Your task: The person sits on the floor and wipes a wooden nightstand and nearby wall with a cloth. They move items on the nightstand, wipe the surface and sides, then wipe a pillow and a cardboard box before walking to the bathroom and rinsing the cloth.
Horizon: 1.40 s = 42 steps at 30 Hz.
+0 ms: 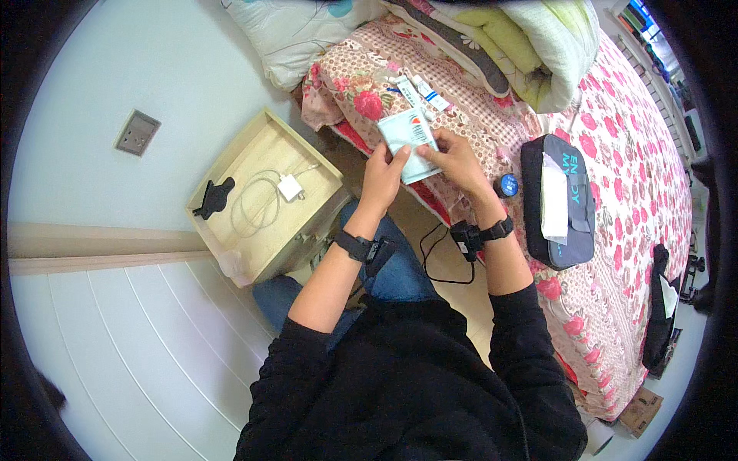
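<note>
Both my hands grip a pale green soft packet [408, 144] with a red heart printed on it. My left hand [383, 176] has its lower left edge, thumb on top. My right hand [458, 161] pinches its right side, thumb also on the front. Just beyond the packet, two white tubes, one a blue-and-white tube [431, 93] and one a white-and-green tube [408, 92], rest on the flowered bedspread [369, 104]. A small round tin with a blue lid [508, 185] sits right of my right wrist.
A wooden bedside cabinet [262, 118] at left holds a white charger [291, 188] with its cable and a black bracket [214, 197] on its rimmed top. On the bed lie a dark zipped case [536, 201], a folded quilt [548, 52] and a pillow [288, 34]. A wall socket [137, 132] is at left.
</note>
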Available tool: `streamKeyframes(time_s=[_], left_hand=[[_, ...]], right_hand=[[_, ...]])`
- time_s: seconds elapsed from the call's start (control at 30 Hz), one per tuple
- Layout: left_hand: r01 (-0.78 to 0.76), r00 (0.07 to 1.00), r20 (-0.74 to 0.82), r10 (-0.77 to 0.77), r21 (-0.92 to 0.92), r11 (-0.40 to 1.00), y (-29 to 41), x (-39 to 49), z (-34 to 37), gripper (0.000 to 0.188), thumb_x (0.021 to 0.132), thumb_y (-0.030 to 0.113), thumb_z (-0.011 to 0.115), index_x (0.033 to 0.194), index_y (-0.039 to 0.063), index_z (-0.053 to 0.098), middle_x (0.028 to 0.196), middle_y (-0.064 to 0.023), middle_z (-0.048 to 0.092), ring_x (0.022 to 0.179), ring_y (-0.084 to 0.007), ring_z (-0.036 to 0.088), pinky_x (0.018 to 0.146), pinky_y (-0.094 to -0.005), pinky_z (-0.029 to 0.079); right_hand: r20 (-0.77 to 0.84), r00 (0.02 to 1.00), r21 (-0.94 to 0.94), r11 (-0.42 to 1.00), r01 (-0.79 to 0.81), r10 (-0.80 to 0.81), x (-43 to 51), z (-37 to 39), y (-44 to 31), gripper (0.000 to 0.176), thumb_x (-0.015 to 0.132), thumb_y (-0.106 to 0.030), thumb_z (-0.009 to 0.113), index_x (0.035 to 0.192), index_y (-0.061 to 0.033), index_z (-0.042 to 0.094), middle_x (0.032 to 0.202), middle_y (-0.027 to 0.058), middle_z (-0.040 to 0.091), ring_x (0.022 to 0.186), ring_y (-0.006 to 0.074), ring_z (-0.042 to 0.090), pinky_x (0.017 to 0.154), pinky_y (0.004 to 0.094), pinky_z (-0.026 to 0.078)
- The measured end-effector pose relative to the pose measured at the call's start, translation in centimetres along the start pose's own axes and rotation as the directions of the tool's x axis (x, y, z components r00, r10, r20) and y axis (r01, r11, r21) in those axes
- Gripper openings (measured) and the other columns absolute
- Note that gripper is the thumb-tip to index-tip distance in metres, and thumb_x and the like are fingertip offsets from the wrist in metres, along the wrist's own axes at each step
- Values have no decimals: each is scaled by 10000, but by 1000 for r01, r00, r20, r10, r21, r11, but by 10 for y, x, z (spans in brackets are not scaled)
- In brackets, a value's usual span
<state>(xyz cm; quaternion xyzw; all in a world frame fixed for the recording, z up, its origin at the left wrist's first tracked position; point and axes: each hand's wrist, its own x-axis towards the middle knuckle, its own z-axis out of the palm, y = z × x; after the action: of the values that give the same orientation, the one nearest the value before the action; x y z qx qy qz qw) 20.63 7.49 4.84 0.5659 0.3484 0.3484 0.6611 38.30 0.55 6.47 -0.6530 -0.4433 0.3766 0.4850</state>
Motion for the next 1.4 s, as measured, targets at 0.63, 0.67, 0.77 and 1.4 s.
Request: streamKeyframes(time_s=[0.63,0.67,0.77,1.4], left_hand=[[-27,978,-207,28,7,1000,-1,2,-37,290,1022,197,647,1117,-70,703,943,-81,734,832,-123,637,757,-317,508],[-23,976,-216,36,59,998,-1,2,-38,305,1024,214,644,1107,-73,704,938,-93,738,828,-131,640,756,-323,508],[-32,974,-222,39,34,999,-2,1,-41,308,1023,217,642,1098,-75,702,935,-103,742,825,-142,646,759,-333,511],[-45,821,-571,17,-35,998,1,-20,-136,326,1090,271,568,1228,-8,667,1058,-36,701,865,-114,614,711,-301,517]], right_hand=[[-184,972,-681,732,-18,-147,95,-10,-5,531,821,-351,813,1199,1,690,1066,247,736,1010,404,707,881,479,550],[-188,970,-684,729,-15,-155,93,-10,-6,514,822,-330,807,1198,-1,689,1061,247,741,1003,408,710,878,486,549],[-212,952,-762,647,-18,-223,89,-10,-9,469,836,-295,776,1191,-2,684,1062,266,739,997,431,710,858,515,545],[72,884,-177,867,466,-461,66,224,-38,314,940,-115,661,1210,40,702,1016,217,601,968,391,613,864,453,491]])
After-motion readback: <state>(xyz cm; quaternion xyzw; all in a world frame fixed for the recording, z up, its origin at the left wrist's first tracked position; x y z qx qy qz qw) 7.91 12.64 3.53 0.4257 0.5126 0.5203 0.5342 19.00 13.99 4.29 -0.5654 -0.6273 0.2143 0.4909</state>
